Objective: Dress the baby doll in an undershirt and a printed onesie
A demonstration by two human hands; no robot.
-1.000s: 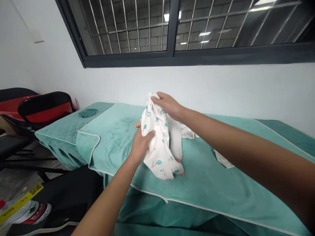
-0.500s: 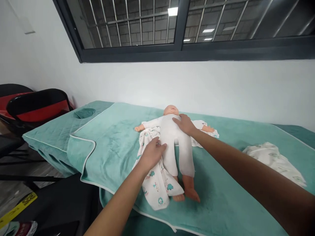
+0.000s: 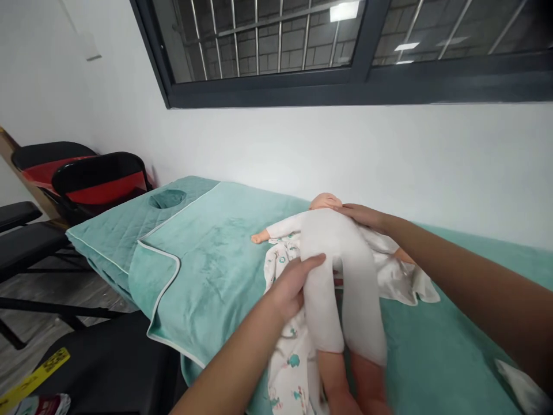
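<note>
A baby doll [image 3: 334, 242] with a white cloth body lies on its back, legs toward me and lifted off the bed. My left hand [image 3: 294, 285] is wrapped round the leg on the left, thumb on top, fingertips showing between the legs. Against the doll's shoulder and head rests my right hand [image 3: 360, 214]; its fingers are stretched out and partly hidden behind the doll. A white printed baby garment [image 3: 287, 369] lies under and beside the doll on the left. More white cloth [image 3: 395, 276] spreads under the arm on the right.
A teal blanket [image 3: 207, 259] covers the bed, which has a face hole [image 3: 167, 199] at its far left. Black and red chairs [image 3: 103, 178] stand at the left. Part of another white cloth [image 3: 522, 386] shows lower right. A window [image 3: 268, 86] is above.
The printed garment was held up, then laid beside the doll and let go. My left hand has taken the doll's leg and raised it; my right hand moved from its chest to its shoulder.
</note>
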